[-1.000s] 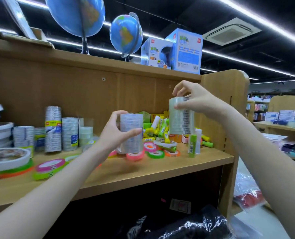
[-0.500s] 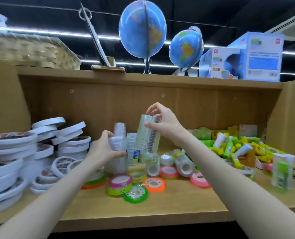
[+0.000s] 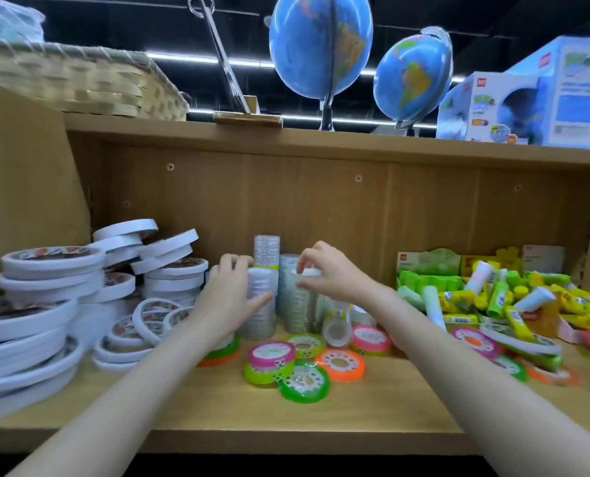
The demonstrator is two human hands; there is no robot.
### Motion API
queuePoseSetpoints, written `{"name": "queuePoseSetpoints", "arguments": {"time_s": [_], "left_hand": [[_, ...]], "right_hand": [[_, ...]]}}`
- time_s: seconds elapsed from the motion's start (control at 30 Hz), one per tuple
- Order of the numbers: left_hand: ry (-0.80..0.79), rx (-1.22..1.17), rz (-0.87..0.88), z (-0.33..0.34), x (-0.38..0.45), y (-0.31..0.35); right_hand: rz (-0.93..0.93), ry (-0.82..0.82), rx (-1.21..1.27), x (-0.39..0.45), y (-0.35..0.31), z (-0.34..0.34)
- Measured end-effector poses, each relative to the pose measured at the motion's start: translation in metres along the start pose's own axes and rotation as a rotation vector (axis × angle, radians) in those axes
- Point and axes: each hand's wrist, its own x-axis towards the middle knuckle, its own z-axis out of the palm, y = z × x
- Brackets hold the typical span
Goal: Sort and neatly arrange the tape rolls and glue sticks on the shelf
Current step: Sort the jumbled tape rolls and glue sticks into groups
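My left hand (image 3: pixel 230 299) grips a wrapped stack of clear tape rolls (image 3: pixel 261 311) that stands upright on the wooden shelf (image 3: pixel 286 418). My right hand (image 3: pixel 328 273) pinches the top of a second clear tape stack (image 3: pixel 300 304) standing just to the right of the first. A taller clear stack (image 3: pixel 267 251) stands behind them. Small coloured tape rolls (image 3: pixel 304 368) in pink, green and orange lie flat in front. Yellow and green glue sticks (image 3: pixel 514 299) lie in a loose heap at the right.
White double-sided tape rolls (image 3: pixel 45 304) are piled at the left of the shelf. On the top board stand two globes (image 3: pixel 321 53), a woven basket (image 3: pixel 80 80) and blue boxes (image 3: pixel 527 105). Bare shelf board runs along the front edge.
Both hands have lowered their clear tape stacks from mid-air onto the shelf, side by side near the back. The view has swung left and closer to the shelf.
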Motion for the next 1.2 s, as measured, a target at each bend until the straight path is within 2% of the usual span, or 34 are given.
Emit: {"name": "queuePoseSetpoints", "arguments": {"time_s": [0.07,0.13,0.2,0.3,0.33,0.4,0.5,0.57,0.63,0.73,0.8,0.9,0.97,1.1,1.2], "left_hand": [[0.072,-0.065,0.074,-0.01,-0.012,-0.004],[0.102,-0.057,0.116,-0.02,-0.027,-0.012],[0.094,-0.028,0.064,-0.028,-0.041,-0.021],[0.083,0.007,-0.027,-0.04,-0.059,-0.035],[0.076,0.017,-0.04,-0.042,-0.065,-0.038],[0.058,0.025,-0.054,-0.044,-0.078,-0.043],[0.055,0.021,0.015,-0.038,-0.098,-0.043],[0.066,0.054,0.064,-0.034,-0.103,-0.045],[0.034,0.092,0.023,-0.033,-0.101,-0.047],[-0.05,0.162,-0.048,-0.031,-0.096,-0.051],[-0.069,0.215,-0.045,-0.032,-0.09,-0.055],[-0.095,0.24,-0.093,-0.037,-0.083,-0.055],[-0.109,0.257,-0.1,-0.039,-0.081,-0.056],[-0.171,0.167,-0.06,-0.044,-0.08,-0.064],[-0.154,0.103,-0.026,-0.048,-0.076,-0.067]], "right_hand": [[-0.04,0.045,0.002,-0.013,-0.006,-0.011],[-0.111,0.019,0.093,-0.033,-0.017,-0.015],[-0.144,-0.159,0.145,-0.051,-0.03,-0.013],[-0.164,-0.52,0.045,-0.071,-0.042,0.002],[-0.177,-0.574,0.025,-0.076,-0.043,0.01],[-0.207,-0.481,0.032,-0.086,-0.042,0.027],[-0.241,-0.177,0.079,-0.097,-0.04,0.043],[-0.279,-0.115,0.1,-0.097,-0.041,0.046],[-0.29,-0.098,0.176,-0.098,-0.041,0.044],[-0.233,0.034,0.334,-0.097,-0.037,0.029],[-0.181,0.022,0.392,-0.101,-0.033,0.016],[-0.228,-0.221,0.169,-0.115,-0.03,0.01],[-0.255,-0.293,0.064,-0.122,-0.026,0.013],[-0.23,-0.212,-0.082,-0.115,-0.029,0.023],[-0.223,-0.144,-0.396,-0.102,-0.052,0.036]]}}
